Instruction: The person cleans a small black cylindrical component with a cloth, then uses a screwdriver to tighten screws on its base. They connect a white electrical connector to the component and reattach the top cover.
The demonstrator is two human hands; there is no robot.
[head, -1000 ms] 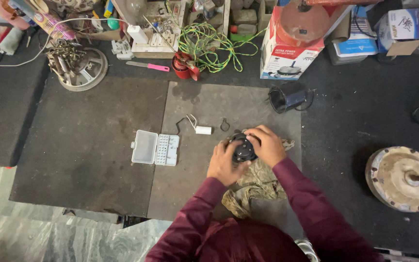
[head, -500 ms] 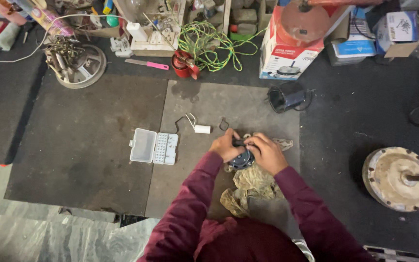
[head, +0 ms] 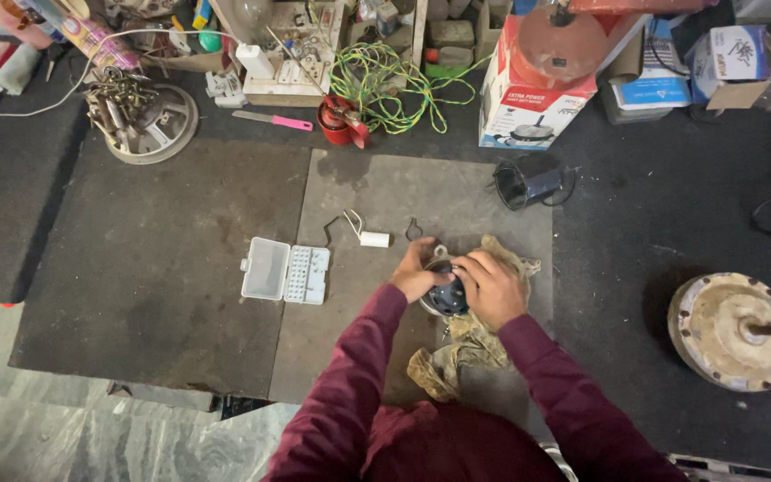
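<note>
One small round dark motor part (head: 446,296)

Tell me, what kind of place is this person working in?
Probably a small repair workshop for electric motors or fans. Both hands work on a round motor part over a dirty rag, with a coil of wire and a worn motor housing lying nearby.

Floor: dark mats (head: 145,268) are covering most of it, with a lighter grey mat (head: 385,196) lying in the middle.
Lower left: pale marbled flooring (head: 64,428) is showing past the mat edge.
Top edge: shelving (head: 287,54) is running along the back, crowded with small parts, with a tangle of green and yellow wire (head: 394,76) lying before it.
Top right: cardboard boxes (head: 528,98) are standing together.
Light: even and soft, casting only faint shadows.
</note>
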